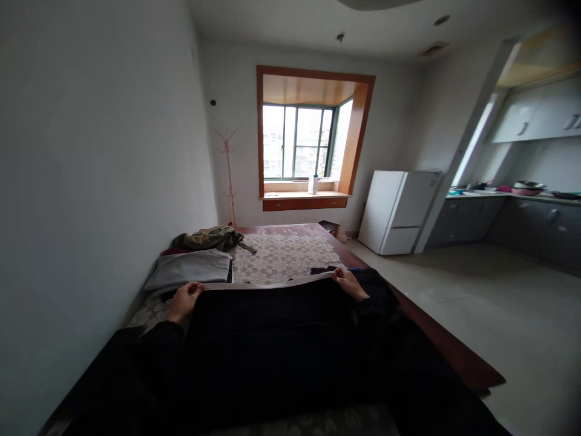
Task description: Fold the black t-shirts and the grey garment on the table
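Note:
A black garment (272,339) with a pale band along its top edge is stretched between my two hands over the table. My left hand (183,303) pinches the band's left end, fingers closed on it. At the other end, my right hand (351,286) grips the band between thumb and fingers. The band sags slightly in the middle. The lower part of the garment blends with my dark sleeves, so its full shape is hard to make out. Close beyond my left hand lies a folded grey garment (193,269).
A patterned cloth (281,257) covers part of the dark red table (445,339). Olive-green fabric (209,238) lies piled by the wall, and dark clothing (374,284) at the right. Farther off stand a pink coat rack (229,175) and a white fridge (399,209).

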{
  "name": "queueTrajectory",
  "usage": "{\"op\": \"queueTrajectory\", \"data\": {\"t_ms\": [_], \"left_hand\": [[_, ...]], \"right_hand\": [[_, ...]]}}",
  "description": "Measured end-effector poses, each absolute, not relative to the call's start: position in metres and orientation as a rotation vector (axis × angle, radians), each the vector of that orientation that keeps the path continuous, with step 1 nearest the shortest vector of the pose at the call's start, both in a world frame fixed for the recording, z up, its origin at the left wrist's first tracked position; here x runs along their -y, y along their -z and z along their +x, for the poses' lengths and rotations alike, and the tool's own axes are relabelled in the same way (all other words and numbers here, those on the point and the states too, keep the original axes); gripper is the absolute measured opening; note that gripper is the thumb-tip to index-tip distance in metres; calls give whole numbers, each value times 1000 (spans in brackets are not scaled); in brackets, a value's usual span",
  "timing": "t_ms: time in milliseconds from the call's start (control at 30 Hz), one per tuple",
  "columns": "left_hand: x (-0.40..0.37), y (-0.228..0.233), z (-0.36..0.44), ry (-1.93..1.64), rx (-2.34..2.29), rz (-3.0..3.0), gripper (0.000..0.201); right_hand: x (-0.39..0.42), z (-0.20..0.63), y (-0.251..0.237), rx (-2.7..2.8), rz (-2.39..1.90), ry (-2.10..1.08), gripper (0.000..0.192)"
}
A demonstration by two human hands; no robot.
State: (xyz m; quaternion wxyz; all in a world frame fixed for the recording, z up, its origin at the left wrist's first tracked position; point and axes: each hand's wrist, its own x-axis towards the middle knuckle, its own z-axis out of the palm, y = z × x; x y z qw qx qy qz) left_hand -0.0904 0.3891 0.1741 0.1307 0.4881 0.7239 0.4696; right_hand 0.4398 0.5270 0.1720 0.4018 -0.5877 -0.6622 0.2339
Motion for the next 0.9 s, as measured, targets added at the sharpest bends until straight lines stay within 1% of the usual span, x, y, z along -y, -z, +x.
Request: {"op": "queueTrajectory", "data": {"t_ms": [133, 233, 367, 533, 700, 767, 833, 900], "left_hand": [[-393, -150, -97, -1377, -2153, 1407, 32], [-396, -141, -102, -1387, -2181, 1409, 34], [-402, -138, -106, -1358, -2230, 1401, 32], [-402, -136, -107, -1315, -2254, 1379, 25], [-403, -137, -105, -1370, -2235, 1319, 28], [-403, -140, -104, -1401, -2223, 1273, 29], [-396, -144, -100, -1416, -2190, 1239, 30], [-377, -151, -96, -1405, -2137, 1228, 34]], "right_hand": [[-531, 437, -146, 1664, -1636, -467, 11], [-536, 437, -137, 1664, -1741, -401, 16], [-540, 437, -133, 1690, -1812, -360, 24], [-538, 436, -129, 1757, -1836, -341, 24], [-532, 429, -129, 1775, -1785, -294, 27], [-528, 427, -133, 1745, -1709, -309, 36], [-519, 429, -139, 1729, -1593, -354, 51], [-503, 439, -143, 1752, -1467, -402, 58]]}}
